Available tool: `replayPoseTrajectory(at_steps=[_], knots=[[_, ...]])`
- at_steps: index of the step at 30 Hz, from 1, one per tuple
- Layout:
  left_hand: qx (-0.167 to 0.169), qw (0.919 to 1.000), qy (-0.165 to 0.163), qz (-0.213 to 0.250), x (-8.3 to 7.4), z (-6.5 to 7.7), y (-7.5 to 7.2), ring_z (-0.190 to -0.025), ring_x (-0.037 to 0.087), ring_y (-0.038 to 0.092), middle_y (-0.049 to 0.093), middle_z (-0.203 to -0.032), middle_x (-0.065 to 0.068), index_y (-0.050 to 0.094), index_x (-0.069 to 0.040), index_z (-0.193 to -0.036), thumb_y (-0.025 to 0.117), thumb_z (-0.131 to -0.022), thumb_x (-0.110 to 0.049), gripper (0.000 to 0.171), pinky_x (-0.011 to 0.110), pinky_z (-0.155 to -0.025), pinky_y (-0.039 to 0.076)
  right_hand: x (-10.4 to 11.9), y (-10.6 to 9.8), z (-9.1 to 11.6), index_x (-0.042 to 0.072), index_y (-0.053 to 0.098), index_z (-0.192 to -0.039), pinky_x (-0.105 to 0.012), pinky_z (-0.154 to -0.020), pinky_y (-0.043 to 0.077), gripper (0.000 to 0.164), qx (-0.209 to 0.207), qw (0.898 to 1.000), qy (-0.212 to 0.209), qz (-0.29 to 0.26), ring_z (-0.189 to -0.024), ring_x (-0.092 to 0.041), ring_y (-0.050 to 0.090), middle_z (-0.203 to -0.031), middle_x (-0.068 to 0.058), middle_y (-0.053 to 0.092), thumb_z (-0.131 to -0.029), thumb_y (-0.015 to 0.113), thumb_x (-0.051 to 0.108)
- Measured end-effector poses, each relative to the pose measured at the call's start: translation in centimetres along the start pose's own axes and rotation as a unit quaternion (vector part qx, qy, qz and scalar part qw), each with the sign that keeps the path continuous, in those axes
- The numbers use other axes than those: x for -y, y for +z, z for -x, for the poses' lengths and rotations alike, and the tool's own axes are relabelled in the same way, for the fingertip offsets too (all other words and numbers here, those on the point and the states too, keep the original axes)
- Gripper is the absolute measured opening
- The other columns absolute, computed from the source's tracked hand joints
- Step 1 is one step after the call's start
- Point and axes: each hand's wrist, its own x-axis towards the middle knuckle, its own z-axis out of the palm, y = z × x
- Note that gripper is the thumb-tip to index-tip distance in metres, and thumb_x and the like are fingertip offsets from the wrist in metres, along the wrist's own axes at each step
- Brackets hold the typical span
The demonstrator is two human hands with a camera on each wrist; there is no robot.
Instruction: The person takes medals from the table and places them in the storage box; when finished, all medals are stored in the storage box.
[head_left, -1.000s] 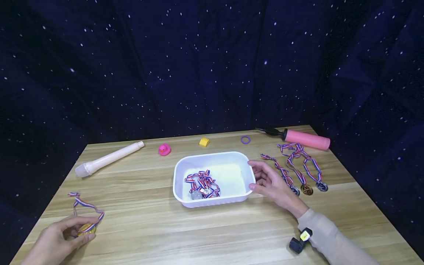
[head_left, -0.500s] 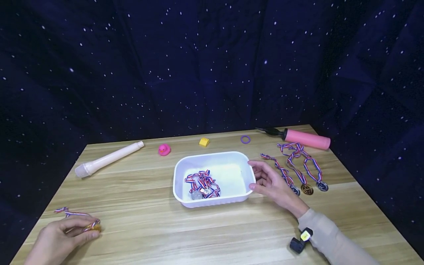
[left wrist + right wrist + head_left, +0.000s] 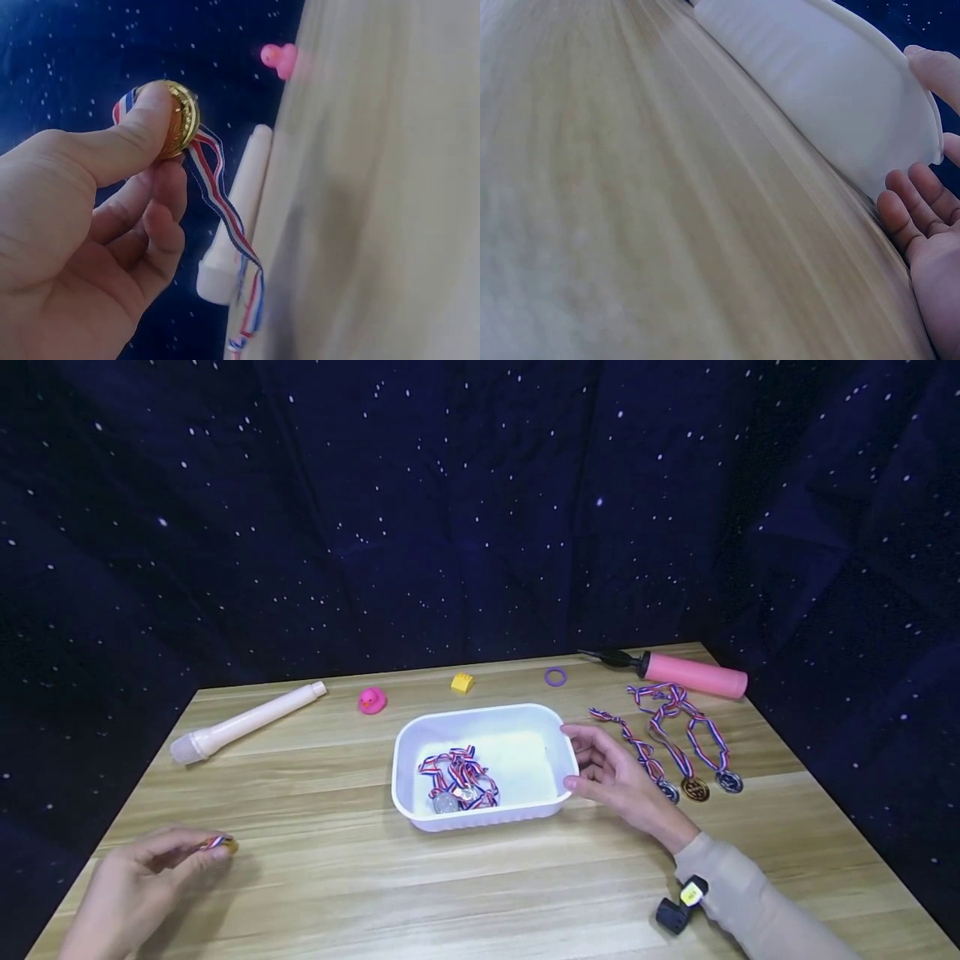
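Observation:
My left hand (image 3: 131,885) pinches a gold medal (image 3: 182,124) between thumb and fingers, above the table's left side. Its red, white and blue ribbon (image 3: 214,196) hangs down in the left wrist view. At the table's middle stands a white plastic basin (image 3: 491,817). Inside its left part lie a silver medal (image 3: 446,802) and tangled striped ribbons (image 3: 465,768). My right hand (image 3: 630,785) grips the basin's right end, thumb at the near corner of the rim and index finger at the far one. The other fingers (image 3: 900,217) curl beside the outer wall.
Right of the basin lie a bronze-coloured medal (image 3: 695,789) and two silver ones (image 3: 729,782), with ribbons. Along the back are a pale microphone (image 3: 247,720), a pink rubber duck (image 3: 372,700), a yellow block (image 3: 462,683), a purple ring (image 3: 555,677) and a pink hand pump (image 3: 696,677).
My left hand has lifted the gold medal off the table and slightly up, and its ribbon has been drawn along. The right hand and the basin have stayed put.

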Motion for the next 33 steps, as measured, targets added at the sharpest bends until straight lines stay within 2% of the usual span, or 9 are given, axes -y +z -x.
replayPoseTrajectory(at_steps=[5, 10, 16, 19, 22, 27, 30, 33], knots=[[-0.009, 0.9996, 0.005, 0.025, -1.3, -1.6, 0.0, -0.082, -0.010, 0.074, 0.084, -0.091, -0.012, 0.086, -0.011, -0.099, 0.091, -0.083, 0.011, 0.028, 0.007, -0.072, 0.056, 0.0, 0.0, -0.1, 0.005, 0.051, -0.160, -0.028, -0.100, 0.063, 0.072, 0.001, 1.000, 0.001, 0.000, -0.116, -0.036, 0.066, -0.135, -0.026, 0.061, -0.096, 0.083, 0.000], [-0.015, 0.9998, 0.009, 0.002, -3.2, -4.0, -0.3, -0.074, -0.008, 0.071, 0.083, -0.088, -0.014, 0.087, -0.018, -0.097, 0.095, -0.084, 0.002, 0.025, 0.009, -0.064, 0.052, -0.2, 0.1, 0.0, 0.005, 0.051, -0.160, -0.029, -0.100, 0.063, 0.072, 0.002, 1.000, 0.000, -0.007, -0.116, -0.037, 0.066, -0.135, -0.026, 0.060, -0.096, 0.083, 0.000], [-0.032, 0.9980, 0.054, -0.010, -6.1, -7.2, -0.5, -0.076, -0.009, 0.068, 0.081, -0.090, -0.014, 0.087, -0.022, -0.094, 0.095, -0.082, 0.005, 0.031, 0.008, -0.065, 0.050, -0.2, 0.0, 0.0, 0.005, 0.051, -0.160, -0.028, -0.101, 0.063, 0.072, 0.000, 1.000, -0.001, -0.006, -0.116, -0.037, 0.066, -0.135, -0.027, 0.060, -0.097, 0.083, -0.001], [-0.043, 0.9963, 0.075, -0.008, -7.5, -8.6, -0.5, -0.076, -0.009, 0.067, 0.079, -0.092, -0.013, 0.087, -0.024, -0.094, 0.096, -0.080, 0.006, 0.034, 0.009, -0.061, 0.049, -0.2, 0.0, 0.0, 0.005, 0.051, -0.160, -0.028, -0.100, 0.063, 0.072, 0.000, 1.000, 0.000, -0.005, -0.116, -0.037, 0.065, -0.135, -0.026, 0.060, -0.096, 0.082, -0.001], [-0.054, 0.9936, 0.099, 0.007, -8.9, -10.0, -0.5, -0.073, -0.008, 0.067, 0.079, -0.093, -0.012, 0.087, -0.021, -0.094, 0.096, -0.079, 0.009, 0.035, 0.010, -0.057, 0.048, -0.1, 0.0, 0.1, 0.005, 0.051, -0.161, -0.028, -0.100, 0.063, 0.072, 0.000, 1.000, 0.001, -0.003, -0.116, -0.037, 0.065, -0.135, -0.026, 0.060, -0.097, 0.082, 0.000], [-0.076, 0.9894, 0.120, 0.032, -11.7, -12.5, -0.9, -0.075, -0.005, 0.070, 0.079, -0.096, -0.011, 0.088, -0.017, -0.094, 0.095, -0.081, 0.009, 0.030, 0.007, -0.064, 0.051, -0.1, 0.0, 0.1, 0.005, 0.051, -0.160, -0.027, -0.099, 0.063, 0.071, 0.002, 1.000, -0.001, -0.002, -0.116, -0.035, 0.066, -0.134, -0.026, 0.060, -0.097, 0.082, -0.001], [-0.074, 0.9870, 0.132, 0.054, -13.6, -13.9, -0.8, -0.080, -0.001, 0.072, 0.079, -0.099, -0.006, 0.087, -0.015, -0.095, 0.093, -0.085, 0.008, 0.026, 0.007, -0.074, 0.055, -0.1, 0.0, 0.1, 0.005, 0.051, -0.160, -0.027, -0.098, 0.063, 0.071, 0.002, 1.000, -0.002, -0.004, -0.115, -0.035, 0.066, -0.133, -0.026, 0.060, -0.097, 0.082, -0.001], [-0.068, 0.9837, 0.153, 0.065, -15.4, -15.1, -0.5, -0.083, 0.002, 0.074, 0.079, -0.100, -0.003, 0.087, -0.014, -0.098, 0.091, -0.088, 0.007, 0.024, 0.008, -0.077, 0.057, -0.1, 0.0, 0.1, 0.005, 0.051, -0.160, -0.028, -0.098, 0.063, 0.071, 0.003, 1.000, -0.004, -0.006, -0.115, -0.036, 0.066, -0.133, -0.027, 0.060, -0.097, 0.082, -0.002]])
